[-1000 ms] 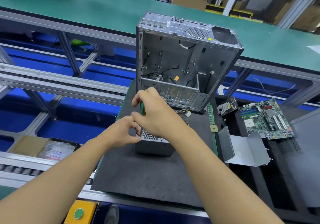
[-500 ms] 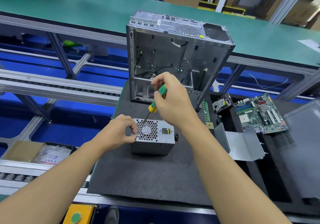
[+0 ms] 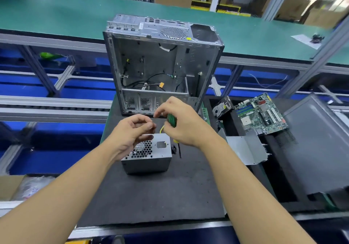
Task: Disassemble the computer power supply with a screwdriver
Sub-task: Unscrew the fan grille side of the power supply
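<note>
Mat (image 3: 151, 196), power supply (image 3: 151, 160) under hands (image 3: 132, 132) (image 3: 182, 128), screwdriver (image 3: 171, 120) gripped

No text, label or number could be read; print on the motherboard (image 3: 261, 113) beside the computer case (image 3: 151, 60) was too small.

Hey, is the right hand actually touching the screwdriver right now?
Touching. The head view shows the right hand with its fingers curled round the green handle of the screwdriver, whose shaft points downward.

Your power supply (image 3: 149, 160) is plain grey, its top punched in a honeycomb pattern. Your screwdriver (image 3: 171, 120) has a green handle with yellow below. The mat (image 3: 160, 196) is charcoal and the motherboard (image 3: 261, 114) green.
</note>
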A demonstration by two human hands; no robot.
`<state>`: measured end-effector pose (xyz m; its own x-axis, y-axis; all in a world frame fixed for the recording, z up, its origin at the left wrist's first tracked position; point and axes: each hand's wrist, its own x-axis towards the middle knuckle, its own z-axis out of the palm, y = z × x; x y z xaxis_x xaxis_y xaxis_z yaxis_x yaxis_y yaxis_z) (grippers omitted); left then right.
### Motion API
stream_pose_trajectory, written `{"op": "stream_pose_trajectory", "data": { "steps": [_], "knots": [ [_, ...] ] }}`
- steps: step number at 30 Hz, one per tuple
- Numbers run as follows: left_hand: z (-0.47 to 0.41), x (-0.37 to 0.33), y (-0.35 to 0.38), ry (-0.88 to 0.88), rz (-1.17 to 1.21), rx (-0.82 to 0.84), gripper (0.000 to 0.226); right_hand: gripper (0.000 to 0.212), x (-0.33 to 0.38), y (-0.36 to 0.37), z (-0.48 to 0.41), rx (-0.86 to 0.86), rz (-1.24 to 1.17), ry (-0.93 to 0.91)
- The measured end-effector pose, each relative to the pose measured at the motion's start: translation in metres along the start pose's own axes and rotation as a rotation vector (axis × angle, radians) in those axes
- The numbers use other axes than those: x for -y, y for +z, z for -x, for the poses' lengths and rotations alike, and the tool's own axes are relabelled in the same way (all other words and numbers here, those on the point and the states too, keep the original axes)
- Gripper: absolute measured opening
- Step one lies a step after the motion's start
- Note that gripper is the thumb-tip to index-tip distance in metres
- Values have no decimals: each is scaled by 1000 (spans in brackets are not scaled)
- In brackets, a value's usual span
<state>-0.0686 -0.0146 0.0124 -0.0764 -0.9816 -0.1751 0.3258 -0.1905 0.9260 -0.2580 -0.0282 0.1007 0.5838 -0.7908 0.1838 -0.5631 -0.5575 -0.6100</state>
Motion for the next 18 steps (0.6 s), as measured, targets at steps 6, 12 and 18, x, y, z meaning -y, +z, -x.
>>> {"op": "stream_pose_trajectory", "data": {
  "steps": [6,12,18],
  "knots": [
    [-19,15,43,-105,103,200,11,24,-38,-13,27,-16,15,112],
    [-31,25,87,-74,61,225,21,13,-70,-28,53,-99,34,184],
    [-43,53,143,-104,-182,268,8,13,-118,-47,99,-214,-57,387]
  ]
}}
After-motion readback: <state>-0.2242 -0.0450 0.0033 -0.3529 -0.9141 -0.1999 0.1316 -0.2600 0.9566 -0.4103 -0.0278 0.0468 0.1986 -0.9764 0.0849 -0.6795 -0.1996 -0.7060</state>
